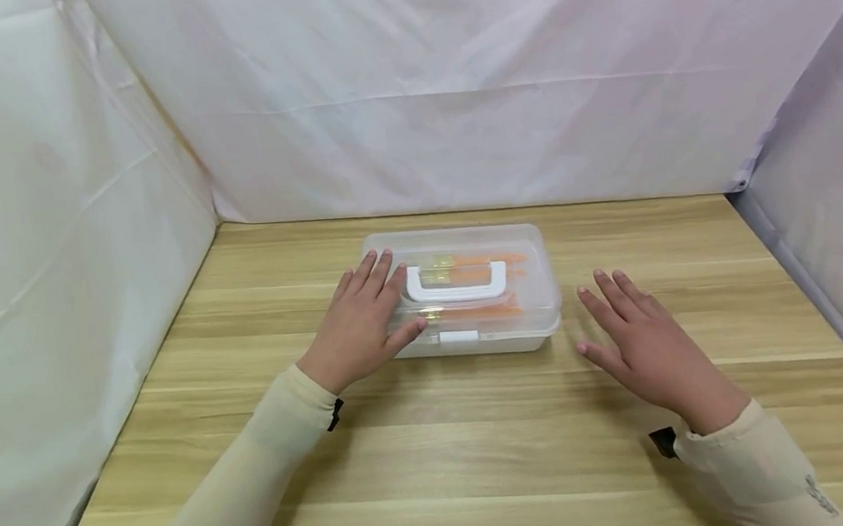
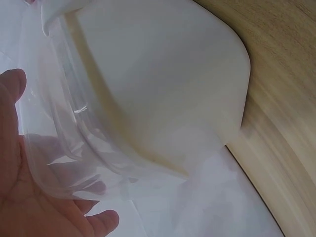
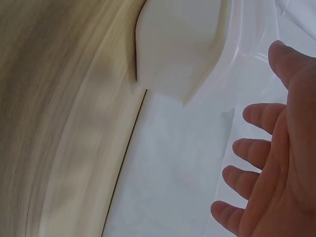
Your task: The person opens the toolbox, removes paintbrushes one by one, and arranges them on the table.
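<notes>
A closed clear plastic storage box (image 1: 540, 286) stands on the table. Its lid carries a white handle (image 1: 458, 293) folded flat, and a white latch (image 1: 459, 336) sits at the front. Slim orange items with yellowish ends (image 1: 482, 312) show through the lid. Over the box's left end my left hand (image 1: 367, 326) spreads its straight fingers; in the left wrist view it lies along the lid's edge, and whether it touches cannot be told. To the right, apart from the box, my right hand (image 1: 647, 352) hovers with fingers extended and nothing in them.
The wood-grain table (image 1: 469, 459) runs to a white cloth backdrop (image 1: 455, 126) behind the box. Similar cloth hangs at the left side (image 1: 33, 205) and the right side (image 1: 832, 143).
</notes>
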Available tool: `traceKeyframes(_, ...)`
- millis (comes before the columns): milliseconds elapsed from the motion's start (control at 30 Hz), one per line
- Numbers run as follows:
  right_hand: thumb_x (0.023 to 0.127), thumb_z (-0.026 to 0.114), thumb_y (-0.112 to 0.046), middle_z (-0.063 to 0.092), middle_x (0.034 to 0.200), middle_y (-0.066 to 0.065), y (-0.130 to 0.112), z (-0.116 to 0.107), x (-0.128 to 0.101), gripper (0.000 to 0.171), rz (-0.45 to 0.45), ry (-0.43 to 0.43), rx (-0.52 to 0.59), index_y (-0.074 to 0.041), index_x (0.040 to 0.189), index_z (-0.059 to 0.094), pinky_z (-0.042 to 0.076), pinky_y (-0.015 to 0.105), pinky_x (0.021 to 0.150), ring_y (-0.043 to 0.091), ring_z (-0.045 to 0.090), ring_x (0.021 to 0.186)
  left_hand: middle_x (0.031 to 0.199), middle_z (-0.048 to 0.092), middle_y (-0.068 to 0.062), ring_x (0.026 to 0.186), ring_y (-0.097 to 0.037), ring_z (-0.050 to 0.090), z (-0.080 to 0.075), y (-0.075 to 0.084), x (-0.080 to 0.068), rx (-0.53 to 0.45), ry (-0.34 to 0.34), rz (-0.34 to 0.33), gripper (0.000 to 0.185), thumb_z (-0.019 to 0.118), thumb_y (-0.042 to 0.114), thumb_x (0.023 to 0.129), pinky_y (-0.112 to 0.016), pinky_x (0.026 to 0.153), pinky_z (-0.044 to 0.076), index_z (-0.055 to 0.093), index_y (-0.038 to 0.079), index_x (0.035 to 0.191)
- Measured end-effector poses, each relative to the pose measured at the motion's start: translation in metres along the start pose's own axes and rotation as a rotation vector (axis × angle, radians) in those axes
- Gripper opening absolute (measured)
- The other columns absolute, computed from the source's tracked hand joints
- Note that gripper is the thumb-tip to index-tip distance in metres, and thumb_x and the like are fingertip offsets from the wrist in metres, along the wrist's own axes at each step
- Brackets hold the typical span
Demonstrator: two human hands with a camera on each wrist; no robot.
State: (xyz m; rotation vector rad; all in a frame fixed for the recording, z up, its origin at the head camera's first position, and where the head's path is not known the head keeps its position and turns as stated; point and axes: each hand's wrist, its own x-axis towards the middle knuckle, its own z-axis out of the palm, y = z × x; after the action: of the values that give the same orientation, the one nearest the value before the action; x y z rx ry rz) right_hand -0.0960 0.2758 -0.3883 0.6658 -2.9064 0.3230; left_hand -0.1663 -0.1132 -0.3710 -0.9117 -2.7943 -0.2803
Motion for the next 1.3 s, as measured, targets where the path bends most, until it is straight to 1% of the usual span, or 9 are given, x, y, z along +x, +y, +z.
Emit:
traceKeyframes(200, 0.097, 0.061, -0.044, 0.023, 0.16, 0.022, -0.004, 0.0, -0.004, 0.071, -0.018, -0.009, -0.023, -0.003, 0.151, 0.04, 0.025, 0.064, 0.108, 0.04, 0.014, 0.149, 0.161, 0.023, -0.02, 0.15, -0.034, 0.014, 0.0, 0.0, 0.0, 0.002, 0.001, 0.004, 0.08, 0.047, 0.06, 0.098, -0.059, 0.115, 0.019, 0.038, 0.002, 0.152)
traceKeyframes(333, 0.097, 0.061, -0.043, 0.025, 0.159, 0.023, -0.006, 0.002, -0.005, 0.07, -0.05, 0.002, -0.018, -0.003, 0.151, 0.04, 0.025, 0.063, 0.109, 0.04, 0.016, 0.148, 0.16, 0.024, -0.02, 0.15, -0.034, 0.014, 0.001, -0.001, 0.0, -0.001, 0.004, 0.0, 0.08, 0.046, 0.061, 0.098, -0.059, 0.115, 0.019, 0.038, 0.003, 0.152)
traceKeyframes(533, 0.096, 0.062, -0.044, 0.027, 0.158, 0.024, -0.011, 0.006, -0.006, 0.072, -0.095, -0.002, -0.014, -0.004, 0.152, 0.039, 0.022, 0.056, 0.114, 0.041, 0.019, 0.147, 0.161, 0.023, -0.02, 0.15, -0.034, 0.013, 0.0, 0.0, -0.001, -0.018, 0.003, 0.001, 0.08, 0.047, 0.06, 0.098, -0.059, 0.115, 0.018, 0.037, 0.002, 0.152)
traceKeyframes(667, 0.096, 0.062, -0.044, 0.029, 0.157, 0.024, -0.015, 0.007, -0.005, 0.073, -0.117, 0.012, -0.016, -0.004, 0.152, 0.039, 0.024, 0.056, 0.113, 0.042, 0.02, 0.147, 0.161, 0.023, -0.02, 0.15, -0.033, 0.012, 0.0, 0.0, 0.0, -0.018, 0.008, 0.005, 0.079, 0.047, 0.06, 0.098, -0.06, 0.115, 0.018, 0.038, 0.002, 0.152)
traceKeyframes(900, 0.097, 0.06, -0.048, 0.031, 0.157, 0.021, -0.022, 0.011, -0.006, 0.075, -0.125, -0.004, -0.023, -0.002, 0.153, 0.037, 0.019, 0.051, 0.117, 0.041, 0.022, 0.146, 0.161, 0.022, -0.02, 0.15, -0.034, 0.012, 0.0, -0.001, -0.001, -0.007, -0.014, -0.006, 0.08, 0.045, 0.061, 0.098, -0.06, 0.115, 0.017, 0.037, 0.002, 0.152)
traceKeyframes(1033, 0.096, 0.061, -0.048, 0.034, 0.157, 0.018, -0.026, 0.011, -0.004, 0.076, -0.126, 0.011, -0.036, 0.0, 0.151, 0.039, 0.022, 0.053, 0.115, 0.04, 0.024, 0.146, 0.161, 0.022, -0.02, 0.15, -0.034, 0.012, -0.001, -0.003, 0.001, 0.001, -0.002, -0.003, 0.08, 0.045, 0.061, 0.098, -0.06, 0.115, 0.017, 0.037, 0.003, 0.152)
traceKeyframes(1133, 0.096, 0.061, -0.048, 0.035, 0.157, 0.018, -0.029, 0.009, -0.002, 0.074, -0.118, 0.012, -0.038, 0.001, 0.149, 0.042, 0.02, 0.053, 0.116, 0.037, 0.022, 0.147, 0.161, 0.022, -0.02, 0.15, -0.033, 0.012, -0.001, -0.004, 0.002, 0.002, -0.001, -0.003, 0.08, 0.044, 0.062, 0.098, -0.06, 0.115, 0.017, 0.037, 0.003, 0.152)
traceKeyframes(1200, 0.096, 0.06, -0.048, 0.034, 0.157, 0.018, -0.031, 0.007, -0.002, 0.073, -0.114, 0.006, -0.037, 0.0, 0.149, 0.043, 0.016, 0.052, 0.117, 0.036, 0.02, 0.148, 0.161, 0.022, -0.02, 0.15, -0.033, 0.011, -0.001, -0.004, 0.002, -0.001, -0.007, -0.005, 0.081, 0.044, 0.062, 0.098, -0.06, 0.115, 0.017, 0.037, 0.003, 0.152)
traceKeyframes(1300, 0.097, 0.057, -0.049, 0.034, 0.156, 0.02, -0.034, 0.006, -0.002, 0.07, -0.124, 0.006, -0.044, -0.005, 0.149, 0.044, 0.016, 0.053, 0.117, 0.037, 0.02, 0.148, 0.161, 0.022, -0.02, 0.15, -0.034, 0.011, -0.001, -0.003, 0.002, 0.0, -0.009, -0.005, 0.08, 0.045, 0.062, 0.098, -0.06, 0.115, 0.018, 0.037, 0.003, 0.152)
